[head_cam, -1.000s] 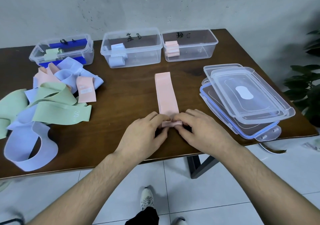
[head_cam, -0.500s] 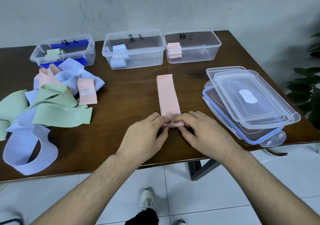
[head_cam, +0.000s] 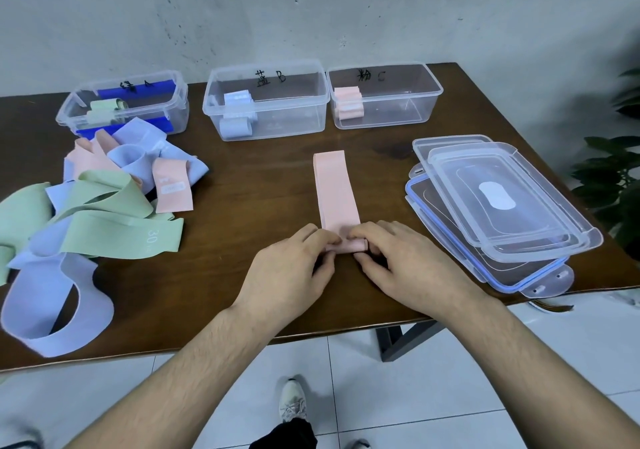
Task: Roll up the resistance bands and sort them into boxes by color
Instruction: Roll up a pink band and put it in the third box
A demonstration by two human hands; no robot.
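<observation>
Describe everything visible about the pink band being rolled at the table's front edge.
The flat pale pink fabric resistance band lies lengthwise on the dark brown wooden table, its far end pointing toward the boxes. Its near end is wound into a small tight roll. The left hand and right hand pinch that roll from either side. Most of it is unrolled and smooth.

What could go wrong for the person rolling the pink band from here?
1. The roll in the pink band is only a few turns; if the left hand or right hand eases off, it may spring open.
2. Uneven pressure could skew the roll.
3. The roll sits near the table edge and could slip off.
</observation>
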